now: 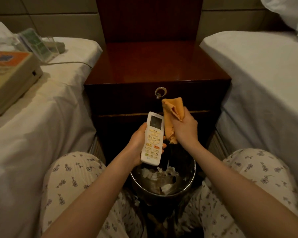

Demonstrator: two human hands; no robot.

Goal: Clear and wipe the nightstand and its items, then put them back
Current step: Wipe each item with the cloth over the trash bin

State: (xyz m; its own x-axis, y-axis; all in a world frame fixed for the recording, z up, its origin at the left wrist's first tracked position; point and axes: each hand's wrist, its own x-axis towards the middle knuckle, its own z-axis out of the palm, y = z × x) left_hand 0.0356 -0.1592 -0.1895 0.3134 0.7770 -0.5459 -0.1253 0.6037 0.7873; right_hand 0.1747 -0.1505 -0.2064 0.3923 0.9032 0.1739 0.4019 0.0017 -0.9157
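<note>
Nightstand (155,66) of dark red wood stands between two beds, its polished top bare, a metal ring pull (160,92) hanging at the middle of its drawer front. Just in front of that drawer, below the top, a white remote control (152,140) is held with its screen end towards the nightstand and its buttons facing up. The left hand (136,145) cradles it from beneath. The thumb lies along the remote's left edge and the fingers (164,145) wrap under it, their tips showing at its right edge, so the fingers are clamped on the remote.

Just right of the remote, the right hand (186,129) grips a folded orange cloth (173,109). Its fingers are curled round the cloth's middle, one end standing up near the ring pull and the other hanging below the hand. The cloth's edge lies just beside the remote's upper right side; whether they touch cannot be told.

Under both hands, at the foot of the nightstand, stands a round metal bin (191,174) with crumpled white paper in it, set between knees in flower-print trousers (72,177).

Left of the nightstand, the left bed (50,117) carries a beige box-shaped device (12,74) with an orange label, a clear stand of green cards (36,42) behind it, and a pale cord (70,62) running towards the nightstand. Right of the nightstand lies the right bed (256,74), with a white pillow (291,14) at its far end.
</note>
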